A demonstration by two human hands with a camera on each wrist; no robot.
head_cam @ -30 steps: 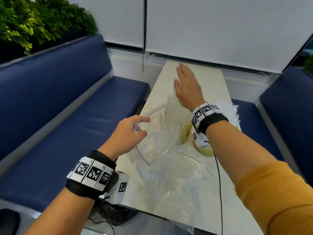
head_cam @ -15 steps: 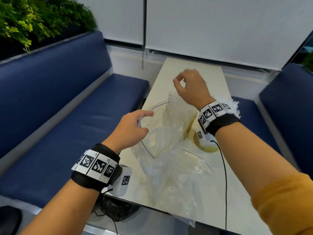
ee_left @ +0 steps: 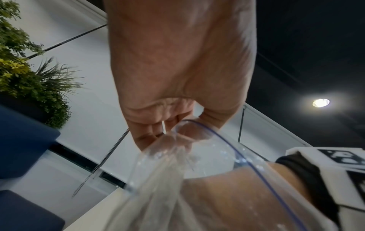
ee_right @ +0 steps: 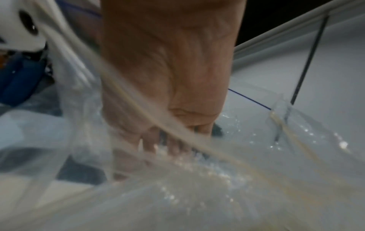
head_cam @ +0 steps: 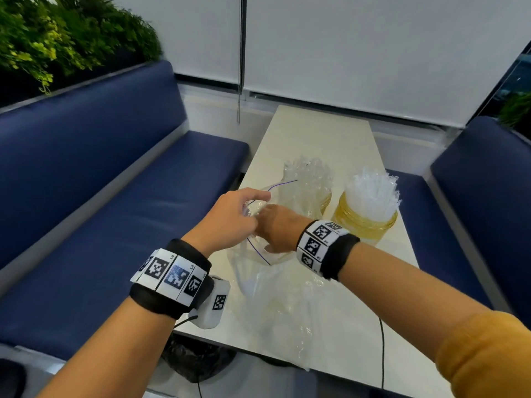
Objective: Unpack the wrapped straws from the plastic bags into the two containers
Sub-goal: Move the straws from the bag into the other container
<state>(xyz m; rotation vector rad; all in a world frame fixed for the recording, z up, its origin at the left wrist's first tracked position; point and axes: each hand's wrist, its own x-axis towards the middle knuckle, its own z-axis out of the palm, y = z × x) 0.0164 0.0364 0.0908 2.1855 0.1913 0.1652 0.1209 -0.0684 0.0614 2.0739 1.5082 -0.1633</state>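
Note:
Two yellowish jars stand mid-table. The left jar (head_cam: 321,196) and the right jar (head_cam: 365,222) both hold upright wrapped straws (head_cam: 370,188). A clear plastic bag (head_cam: 258,254) with a blue line along its mouth lies in front of them. My left hand (head_cam: 253,205) pinches the bag's rim (ee_left: 199,126) and lifts it. My right hand (head_cam: 275,228) is inside the bag's mouth, its fingers (ee_right: 150,145) stretched out among the plastic. That view is blurred, and I make out no straw in them.
More crumpled clear plastic (head_cam: 290,320) covers the near part of the cream table (head_cam: 324,139). Blue benches (head_cam: 115,214) flank the table. A black cable (head_cam: 382,349) runs over the near edge. A dark bag (head_cam: 198,360) sits under the table.
My right hand came back from above the left jar, closed briefly, then dropped into the bag's mouth. My left hand kept its hold on the rim.

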